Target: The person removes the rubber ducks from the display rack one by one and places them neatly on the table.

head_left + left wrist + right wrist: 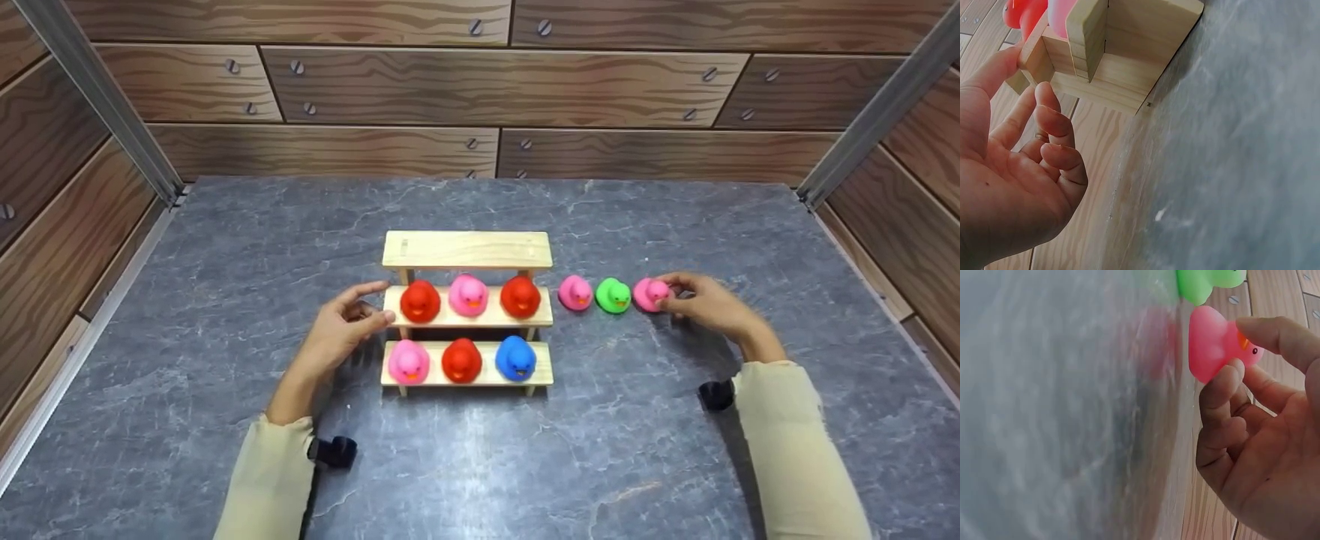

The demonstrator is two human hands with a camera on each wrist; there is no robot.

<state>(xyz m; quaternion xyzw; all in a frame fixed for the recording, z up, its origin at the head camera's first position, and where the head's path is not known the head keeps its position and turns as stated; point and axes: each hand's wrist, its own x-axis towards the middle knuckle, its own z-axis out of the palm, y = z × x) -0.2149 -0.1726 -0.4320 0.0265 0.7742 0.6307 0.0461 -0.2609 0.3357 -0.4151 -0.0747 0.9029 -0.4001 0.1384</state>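
Pale sleeves overhang the counter. The right hand pinches the outermost pink duck, just right of the green duck; the wooden rack lies farther left, nearer the left hand, whose spread thumb and forefinger touch its left end.

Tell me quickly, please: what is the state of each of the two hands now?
Left hand: open, at the left end of the middle shelf.
Right hand: closed, holding the rightmost pink duck.
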